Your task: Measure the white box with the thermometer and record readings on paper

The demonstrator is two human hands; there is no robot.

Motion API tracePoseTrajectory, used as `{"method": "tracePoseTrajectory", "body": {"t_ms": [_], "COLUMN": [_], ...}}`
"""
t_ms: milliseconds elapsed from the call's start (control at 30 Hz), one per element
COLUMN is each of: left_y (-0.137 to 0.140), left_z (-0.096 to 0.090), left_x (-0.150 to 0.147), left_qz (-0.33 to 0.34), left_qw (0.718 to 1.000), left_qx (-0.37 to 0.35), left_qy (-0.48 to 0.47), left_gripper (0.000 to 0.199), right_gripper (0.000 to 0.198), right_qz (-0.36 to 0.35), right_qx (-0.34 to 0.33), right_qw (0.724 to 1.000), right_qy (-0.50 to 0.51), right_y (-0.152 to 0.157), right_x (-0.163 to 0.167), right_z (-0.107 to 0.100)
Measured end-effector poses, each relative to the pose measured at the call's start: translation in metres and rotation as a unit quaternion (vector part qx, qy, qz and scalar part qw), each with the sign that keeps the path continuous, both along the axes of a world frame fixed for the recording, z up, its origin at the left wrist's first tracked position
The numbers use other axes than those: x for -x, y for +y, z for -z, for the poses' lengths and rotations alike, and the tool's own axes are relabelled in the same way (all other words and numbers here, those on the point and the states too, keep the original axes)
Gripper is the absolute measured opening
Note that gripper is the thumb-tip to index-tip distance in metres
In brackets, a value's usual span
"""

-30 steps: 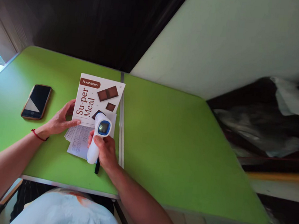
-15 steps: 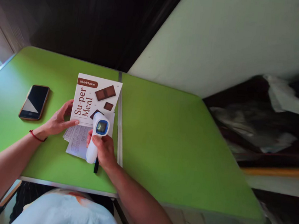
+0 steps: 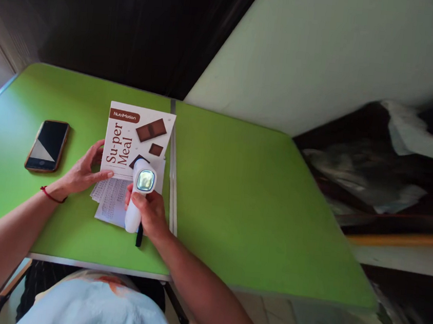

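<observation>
My right hand (image 3: 148, 211) is wrapped round the handle of a white infrared thermometer (image 3: 133, 214), its small screen glowing brightly. The thermometer's head covers part of a white box (image 3: 126, 139) printed "Su-per Meal" with chocolate pieces. At the box's lower left edge, my left hand (image 3: 86, 168) grips it, thumb on the front and fingers partly hidden behind. Printed paper sheets (image 3: 113, 203) lie below the box, partly covered by it and by my right hand. A black pen-like stick (image 3: 139, 236) pokes out beneath my right hand; the rest is hidden.
A phone in a brown case (image 3: 48, 145) lies on the green table (image 3: 250, 207), left of the box. A metal seam (image 3: 172, 188) runs across the tabletop. Dark panel and pale wall stand behind. At the right is a shelf (image 3: 365, 183) with crumpled plastic.
The thermometer's screen has gone from dim to brightly lit. Both hands keep their grips, and the whole view has shifted slightly.
</observation>
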State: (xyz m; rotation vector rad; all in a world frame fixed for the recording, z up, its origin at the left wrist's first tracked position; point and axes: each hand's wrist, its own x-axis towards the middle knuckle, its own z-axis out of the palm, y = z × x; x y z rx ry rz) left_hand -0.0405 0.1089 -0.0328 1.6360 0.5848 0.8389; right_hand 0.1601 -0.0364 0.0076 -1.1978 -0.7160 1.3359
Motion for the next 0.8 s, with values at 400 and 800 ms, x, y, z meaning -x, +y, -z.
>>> {"method": "tracePoseTrajectory", "body": {"t_ms": [400,800], "left_y": [-0.001,-0.002], "left_z": [-0.003,-0.001], "left_x": [0.001,0.002], "left_qz": [0.0,-0.04], "left_qw": [0.999,0.999], "left_qx": [0.047,0.016], "left_qy": [0.018,-0.014], "left_gripper": [0.106,0.101], "right_gripper": [0.035,0.023], "right_qz": [0.013,-0.005], "right_qx": [-0.058,0.183], "right_qw": [0.982,0.715], "right_qy": [-0.18,-0.675], "right_y": [-0.004,0.017], "right_x": [-0.059,-0.102], "right_z": [-0.028,-0.016]}}
